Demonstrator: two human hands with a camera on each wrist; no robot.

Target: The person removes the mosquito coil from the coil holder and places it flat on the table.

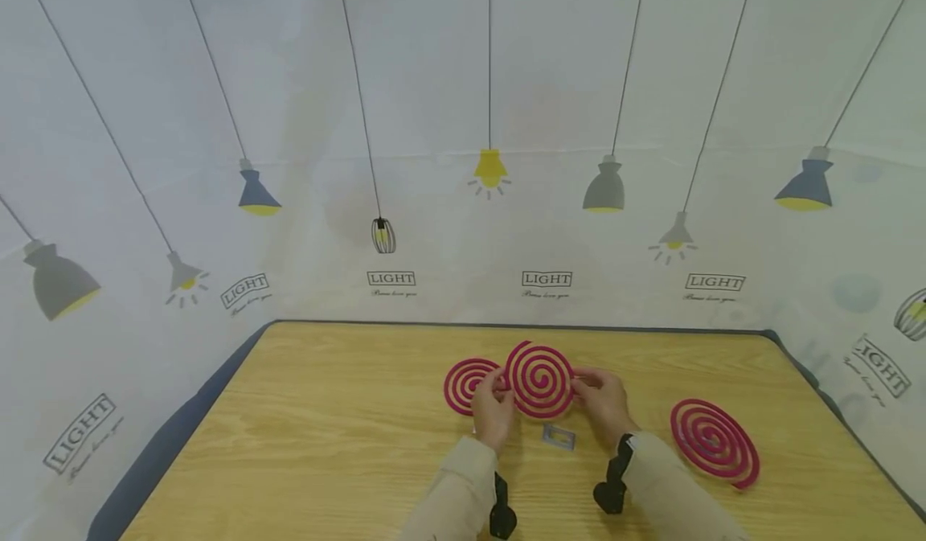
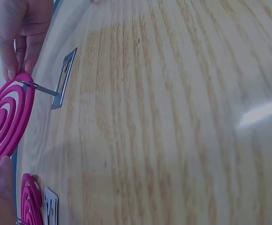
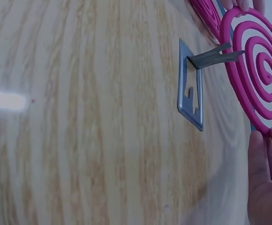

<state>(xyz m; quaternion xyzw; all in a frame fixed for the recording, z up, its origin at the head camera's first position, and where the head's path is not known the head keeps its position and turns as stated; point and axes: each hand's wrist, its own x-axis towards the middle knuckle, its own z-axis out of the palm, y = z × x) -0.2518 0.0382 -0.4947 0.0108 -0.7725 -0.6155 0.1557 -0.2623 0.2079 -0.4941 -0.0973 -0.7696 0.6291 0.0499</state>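
A pink mosquito coil [image 1: 541, 379] is held up, its flat spiral facing me, between both hands. My left hand [image 1: 493, 414] pinches its left rim, and my right hand [image 1: 606, 403] pinches the right rim with thumb and fingers. Just in front of it, a small metal coil stand [image 3: 182, 89] lies on the table with its forked prong bent up; the prong overlaps the coil's lower edge in both wrist views. Behind my left hand is a second coil [image 1: 448, 388], partly hidden, with another metal stand [image 2: 51, 206] beside it.
A third pink coil [image 1: 712, 442] sits at the right on the wooden table [image 1: 325, 428]. The table's dark-edged far side meets a pale wall covering [image 1: 463, 300] printed with lamps. Black wrist straps [image 1: 613, 481] sit at both cuffs.
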